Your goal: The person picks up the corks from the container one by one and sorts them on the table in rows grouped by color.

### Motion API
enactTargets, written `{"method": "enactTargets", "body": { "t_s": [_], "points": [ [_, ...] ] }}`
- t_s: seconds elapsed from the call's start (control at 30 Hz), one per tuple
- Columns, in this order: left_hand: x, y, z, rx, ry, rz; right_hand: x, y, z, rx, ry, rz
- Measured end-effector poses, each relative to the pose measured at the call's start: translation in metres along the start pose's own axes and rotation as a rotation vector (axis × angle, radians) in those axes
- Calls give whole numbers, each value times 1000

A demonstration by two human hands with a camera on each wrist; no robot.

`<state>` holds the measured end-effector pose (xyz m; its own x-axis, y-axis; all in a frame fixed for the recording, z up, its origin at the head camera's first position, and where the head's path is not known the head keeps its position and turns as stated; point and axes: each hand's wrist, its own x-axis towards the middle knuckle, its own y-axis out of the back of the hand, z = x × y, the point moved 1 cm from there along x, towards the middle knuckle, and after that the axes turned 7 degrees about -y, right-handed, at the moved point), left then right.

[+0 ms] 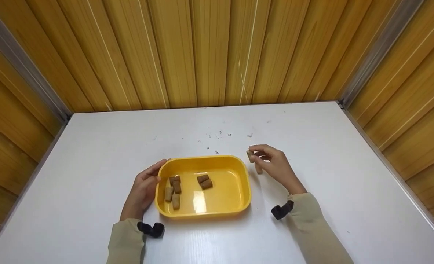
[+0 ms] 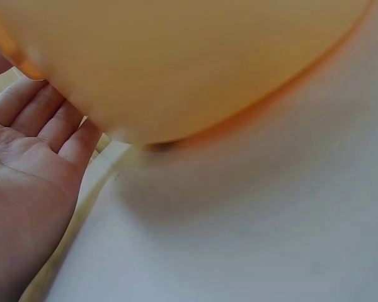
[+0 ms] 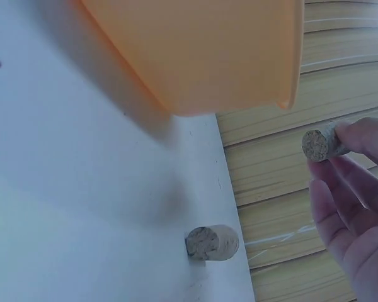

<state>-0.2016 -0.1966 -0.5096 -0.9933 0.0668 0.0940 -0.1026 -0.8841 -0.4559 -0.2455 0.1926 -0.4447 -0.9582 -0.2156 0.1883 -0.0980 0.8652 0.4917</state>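
Pinching one pale cork [image 1: 250, 157] between thumb and fingertips, the right hand [image 1: 273, 165] is hovering just outside the rim of the yellow tray [image 1: 217, 214] at 2 o'clock. At 9 o'clock the left hand [image 1: 143, 189] is steadying the tray, fingers lying fairly straight along the outer wall, thumb touching the rim, not wrapping round it. Main risk, my read: fingertips are gripping only part of the cork, so a slip or a clip on the rim could be sending it outside, and being round, it could be rolling off. Second: a spare cork [image 1: 259, 170] is sitting on the worktop [image 1: 92, 220] just below the right hand, between 2 and 3 o'clock, apparently lying on its side; a low palm could be knocking it away. Third: the left hand is only bracing, so a hard bump from 3 o'clock could be shifting the tray and its load. Containers: just the tray, sitting open side up. Two dark corks [image 1: 204, 182] are lying together near its centre. Toward 9 o'clock a bunch is lying close together: looks like two dark ones [image 1: 177, 187] on the 12 o'clock side, two pale ones [image 1: 176, 202] on the 6 o'clock side.
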Motion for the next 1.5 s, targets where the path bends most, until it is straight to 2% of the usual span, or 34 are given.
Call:
{"method": "enactTargets", "body": {
  "t_s": [0.3, 0.57, 0.8, 1.2, 1.5],
  "points": [
    [0, 0, 0, 2, -8, -14, -8, 8, 18, 47, -34, 54],
    [0, 1, -1, 22, -40, -24, -13, 12, 30, 8, -93, 72],
    [0, -1, -1, 33, -35, -16, -18, 15, 38, -19, -139, 95],
    [-1, 0, 0, 33, -22, 0, -25, 24, 48, -12, -238, 88],
    [-1, 0, 0, 25, -18, -12, -27, 30, 61, -9, -321, 49]
  ]
}}
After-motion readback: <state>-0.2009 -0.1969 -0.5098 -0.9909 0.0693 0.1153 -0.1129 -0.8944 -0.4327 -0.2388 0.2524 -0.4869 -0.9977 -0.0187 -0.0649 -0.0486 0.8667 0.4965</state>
